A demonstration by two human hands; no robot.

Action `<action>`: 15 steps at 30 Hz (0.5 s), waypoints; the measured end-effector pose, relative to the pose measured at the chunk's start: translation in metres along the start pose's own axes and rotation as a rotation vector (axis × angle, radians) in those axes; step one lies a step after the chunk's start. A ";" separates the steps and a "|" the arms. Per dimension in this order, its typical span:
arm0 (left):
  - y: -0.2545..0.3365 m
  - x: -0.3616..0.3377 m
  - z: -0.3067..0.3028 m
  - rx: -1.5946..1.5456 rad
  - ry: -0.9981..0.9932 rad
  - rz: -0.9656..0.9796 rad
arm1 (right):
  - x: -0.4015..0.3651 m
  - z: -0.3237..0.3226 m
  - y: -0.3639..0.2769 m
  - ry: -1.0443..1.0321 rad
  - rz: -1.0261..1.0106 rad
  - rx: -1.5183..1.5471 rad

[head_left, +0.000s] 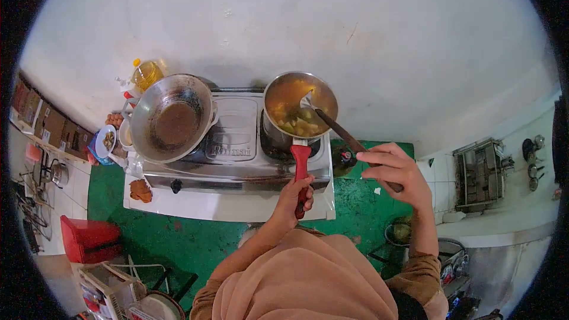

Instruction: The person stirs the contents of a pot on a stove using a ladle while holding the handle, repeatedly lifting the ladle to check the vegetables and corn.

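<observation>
Head view, listed from near to far, with the stove (231, 121) as landmark.

Item: left hand (296, 197), in front of the stove; fingers wrapped round the red handle (301, 160) of the saucepan. We judge this the proper hold, as the metal body is likely hot.

Item: right hand (398, 172), off the stove's right front corner; thumb and fingers closed loosely on a stirring utensil (344, 133) by its dark shaft. We rate it light and stiff, best held well up the shaft, away from any steam.

Item: saucepan (275, 124), on the stove's right burner; rigid metal, long-handled. With chunky food (299, 124) in orange-brown liquid, we expect it to be heavy at the far end and apt to tip or slosh. Pieces look soft enough to break under rough stirring. The utensil's metal head lies among them; whether it meets the pan floor we cannot tell.

Item: wok (145, 112), on the stove's left burner; dark-bottomed, likely slick with grease, to be lifted by both side lugs.

Item: oil bottle (147, 75), beyond the stove's left rear corner; smooth, squeezable plastic, we suppose.
</observation>
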State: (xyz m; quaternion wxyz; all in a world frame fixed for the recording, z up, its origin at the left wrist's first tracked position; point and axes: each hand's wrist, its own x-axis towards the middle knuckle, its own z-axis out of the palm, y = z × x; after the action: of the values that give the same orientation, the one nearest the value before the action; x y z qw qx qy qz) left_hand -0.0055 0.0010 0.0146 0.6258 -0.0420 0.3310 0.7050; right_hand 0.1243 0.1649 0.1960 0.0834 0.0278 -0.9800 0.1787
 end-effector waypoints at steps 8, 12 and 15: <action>-0.001 0.001 -0.001 -0.008 -0.022 0.001 | 0.013 0.007 0.012 0.454 0.056 0.046; 0.001 -0.002 0.001 -0.006 -0.009 0.016 | 0.023 0.018 0.026 0.472 0.053 -0.040; 0.000 -0.002 0.001 -0.009 -0.011 0.013 | 0.031 0.021 0.032 0.447 0.065 -0.039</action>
State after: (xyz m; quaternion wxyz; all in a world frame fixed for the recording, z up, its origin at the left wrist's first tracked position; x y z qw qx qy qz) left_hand -0.0048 -0.0002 0.0161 0.6228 -0.0389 0.3247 0.7107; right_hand 0.0880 0.1866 0.1714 0.2930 -0.0458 -0.9408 0.1641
